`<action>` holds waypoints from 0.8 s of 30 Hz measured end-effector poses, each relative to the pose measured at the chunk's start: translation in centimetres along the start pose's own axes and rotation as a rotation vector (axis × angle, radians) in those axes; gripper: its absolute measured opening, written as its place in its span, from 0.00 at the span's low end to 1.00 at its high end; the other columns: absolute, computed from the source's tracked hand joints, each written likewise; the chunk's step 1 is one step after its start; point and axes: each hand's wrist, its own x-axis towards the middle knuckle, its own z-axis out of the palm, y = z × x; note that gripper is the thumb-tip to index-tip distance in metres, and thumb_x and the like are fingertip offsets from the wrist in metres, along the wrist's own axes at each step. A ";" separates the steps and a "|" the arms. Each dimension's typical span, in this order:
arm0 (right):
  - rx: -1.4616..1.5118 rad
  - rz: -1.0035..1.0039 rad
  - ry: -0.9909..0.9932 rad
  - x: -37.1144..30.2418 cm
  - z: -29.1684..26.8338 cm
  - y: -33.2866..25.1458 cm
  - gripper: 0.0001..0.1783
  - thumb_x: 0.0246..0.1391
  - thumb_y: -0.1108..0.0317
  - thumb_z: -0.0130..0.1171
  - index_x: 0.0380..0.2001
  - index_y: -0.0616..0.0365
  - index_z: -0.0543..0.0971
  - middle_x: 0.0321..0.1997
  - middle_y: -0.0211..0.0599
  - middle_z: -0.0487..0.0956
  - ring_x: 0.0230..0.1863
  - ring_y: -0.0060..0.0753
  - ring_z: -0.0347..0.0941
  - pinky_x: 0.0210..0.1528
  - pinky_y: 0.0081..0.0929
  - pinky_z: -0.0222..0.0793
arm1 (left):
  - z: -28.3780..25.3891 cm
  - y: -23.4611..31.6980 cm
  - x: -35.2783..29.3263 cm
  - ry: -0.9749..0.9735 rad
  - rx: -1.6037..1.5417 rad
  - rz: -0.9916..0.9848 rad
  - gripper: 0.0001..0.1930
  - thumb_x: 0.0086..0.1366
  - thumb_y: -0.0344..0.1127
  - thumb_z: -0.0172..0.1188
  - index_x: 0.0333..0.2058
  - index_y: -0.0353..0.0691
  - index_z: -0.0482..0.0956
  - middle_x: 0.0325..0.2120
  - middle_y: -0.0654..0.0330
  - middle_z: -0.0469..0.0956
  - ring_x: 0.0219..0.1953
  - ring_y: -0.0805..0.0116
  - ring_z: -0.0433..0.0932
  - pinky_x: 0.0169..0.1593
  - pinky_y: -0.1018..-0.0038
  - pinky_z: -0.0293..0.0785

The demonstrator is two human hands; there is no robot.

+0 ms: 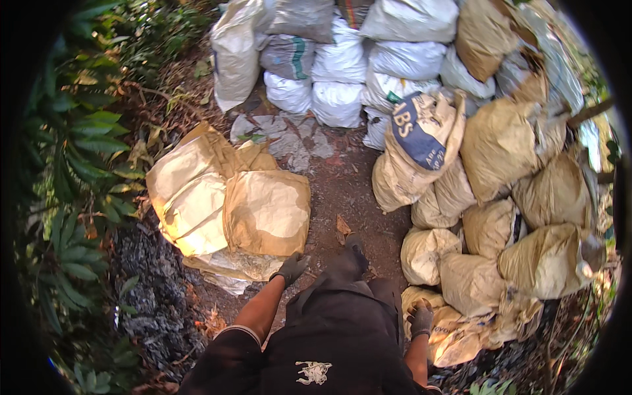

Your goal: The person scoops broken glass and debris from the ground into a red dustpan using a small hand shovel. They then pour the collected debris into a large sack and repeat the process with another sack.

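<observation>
While the person leans over the ground point(336, 191), the left forearm point(259, 308) slants up and rightward from the lower edge of the frame, bare between a dark sleeve point(227, 359) and a grey glove. The left hand point(291, 268) lies just below the center, at the lower right corner of the pile of flat tan sacks point(268, 210), its fingers pointing up and to the right; I cannot tell whether they grip the edge or merely lie beside it. That pile fills the left-center of the frame, its squarish sacks overlapping, with a paler flat sack point(245, 264) showing beneath them. On the other side of the body, the right forearm point(416, 361) rises almost straight from the lower edge, and the right hand point(420, 317), gloved too, hangs in the lower right with its fingers loosely bent and parted, around nothing that shows. Behind it lies a tan sack point(454, 342); whether the two touch is unclear. Filled tan sacks point(503, 141) heap along the right side, white sacks point(338, 102) stack across the top, and leafy plants point(85, 171) line the left.
</observation>
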 end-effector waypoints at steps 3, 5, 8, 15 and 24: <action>-0.234 -0.073 -0.109 3.7 2.2 -7.8 0.13 0.56 0.60 0.57 0.43 0.50 0.75 0.32 0.31 0.75 0.23 0.25 0.70 0.20 0.25 0.66 | -1.6 1.9 0.8 0.300 -0.245 -0.030 0.30 0.67 0.50 0.59 0.58 0.33 0.69 0.49 0.44 0.78 0.52 0.55 0.78 0.55 0.66 0.73; -0.327 -0.039 -0.159 6.3 4.3 -11.2 0.14 0.56 0.59 0.56 0.44 0.51 0.75 0.31 0.30 0.75 0.23 0.26 0.70 0.20 0.26 0.64 | -3.3 2.0 0.0 0.386 -0.347 -0.068 0.32 0.66 0.50 0.60 0.60 0.32 0.67 0.49 0.43 0.78 0.53 0.53 0.77 0.55 0.64 0.72; -0.624 -0.003 -0.223 6.7 9.4 -16.2 0.13 0.57 0.59 0.55 0.43 0.51 0.75 0.30 0.28 0.74 0.24 0.26 0.70 0.21 0.28 0.62 | -3.7 -1.5 -0.4 0.517 -0.383 -0.181 0.34 0.65 0.51 0.61 0.61 0.32 0.65 0.51 0.42 0.77 0.54 0.50 0.77 0.56 0.63 0.72; -1.100 0.045 -0.480 10.7 22.1 -22.2 0.15 0.56 0.60 0.59 0.40 0.61 0.76 0.32 0.35 0.79 0.28 0.29 0.77 0.26 0.27 0.69 | -5.3 -12.6 5.2 0.884 -0.256 -0.380 0.46 0.61 0.53 0.64 0.68 0.35 0.50 0.54 0.35 0.72 0.56 0.41 0.74 0.57 0.54 0.71; -1.431 -0.317 -0.886 19.7 41.1 -29.1 0.23 0.62 0.60 0.57 0.54 0.67 0.75 0.39 0.38 0.81 0.34 0.26 0.75 0.35 0.24 0.71 | -21.1 -12.9 20.0 0.964 -1.122 -0.615 0.54 0.63 0.47 0.64 0.72 0.58 0.28 0.35 0.48 0.83 0.25 0.62 0.82 0.36 0.66 0.80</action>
